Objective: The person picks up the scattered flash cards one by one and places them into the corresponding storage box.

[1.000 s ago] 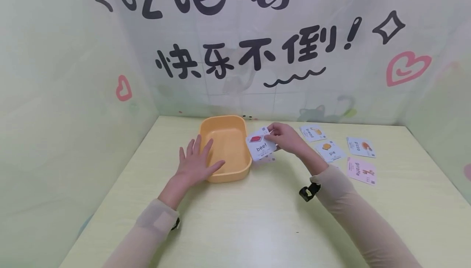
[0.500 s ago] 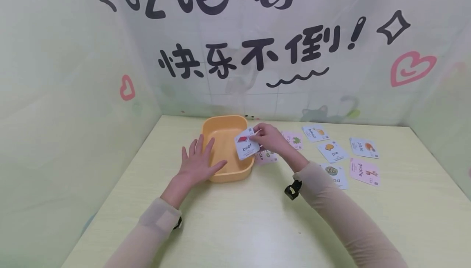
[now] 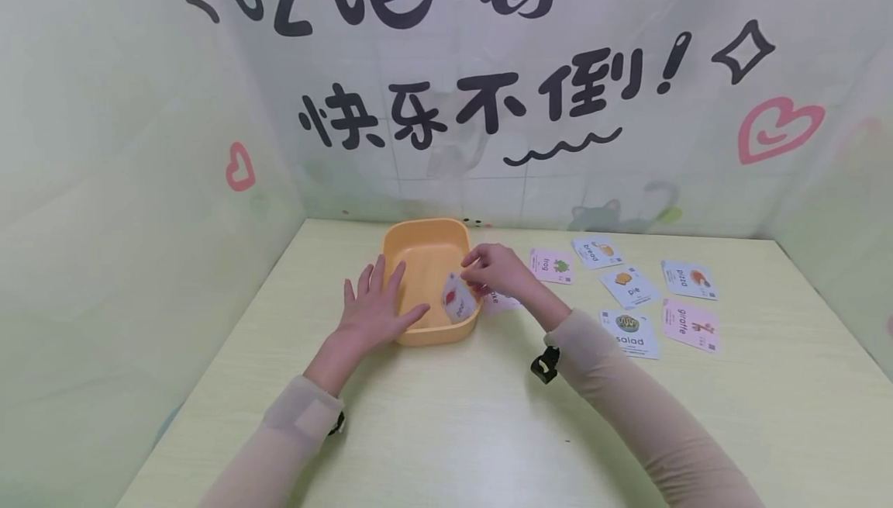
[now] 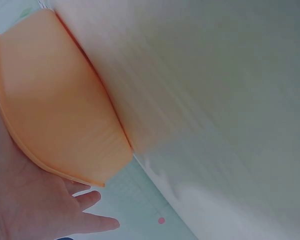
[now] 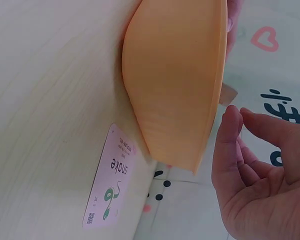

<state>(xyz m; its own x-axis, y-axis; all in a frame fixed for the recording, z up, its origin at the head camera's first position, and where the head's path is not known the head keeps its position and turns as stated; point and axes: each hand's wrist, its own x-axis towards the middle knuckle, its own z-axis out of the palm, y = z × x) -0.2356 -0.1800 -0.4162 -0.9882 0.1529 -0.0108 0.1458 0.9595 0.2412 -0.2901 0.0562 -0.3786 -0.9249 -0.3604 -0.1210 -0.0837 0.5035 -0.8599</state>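
Observation:
In the head view my left hand [image 3: 373, 308] lies with spread fingers over the near left rim of an orange plastic tray [image 3: 418, 335]. The left wrist view shows that hand [image 4: 35, 200] against the tray's outer wall [image 4: 55, 95]. The beef card [image 3: 458, 300] is tilted inside the tray at its right side, slightly blurred. Just above it, over the right rim, is my right hand [image 3: 498, 271]. In the right wrist view its thumb and forefinger [image 5: 230, 120] are bent towards each other with a small gap, and no card shows between them.
A pink snake card [image 5: 110, 180] lies beside the tray, partly under my right hand in the head view. Further right are the frog [image 3: 551, 266], bread [image 3: 597, 252], pie [image 3: 629, 286], salad [image 3: 630, 333], pizza [image 3: 689, 280] and giraffe [image 3: 691, 325] cards. A printed wall [image 3: 453, 190] closes the back.
My right hand has carried the beef card left to the tray and let it go; the card has dropped inside, tilted. The salad and frog cards have come into sight. My left hand stays put.

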